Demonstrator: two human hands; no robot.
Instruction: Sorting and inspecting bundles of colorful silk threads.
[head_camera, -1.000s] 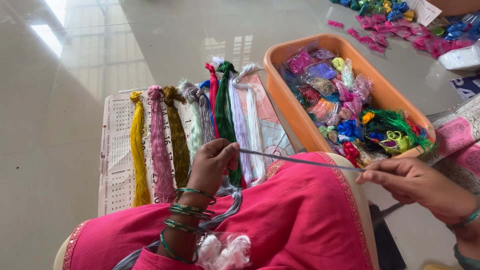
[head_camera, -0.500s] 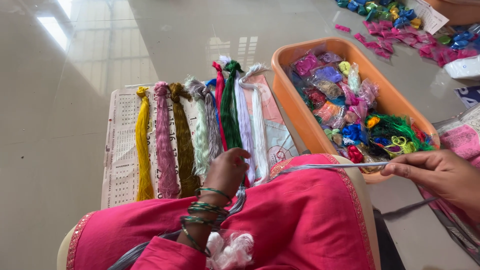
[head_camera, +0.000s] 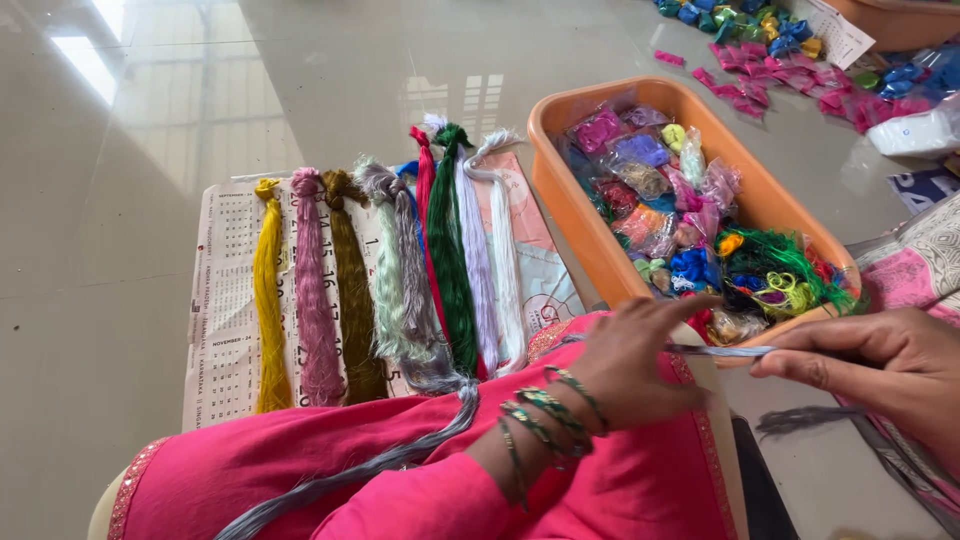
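Now our left hand (head_camera: 625, 365) has slid right to meet our right hand (head_camera: 870, 365), both pinching the grey thread (head_camera: 720, 350) stretched between them above our pink lap. We should keep it tight, clear of the orange tub (head_camera: 580, 215).

Glossy grey floor (head_camera: 130, 150), window glare

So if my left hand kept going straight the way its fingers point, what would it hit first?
Probably the orange tub: the left hand points up and right, toward the tub's near rim and the thread packets inside. Depth is hard to judge.
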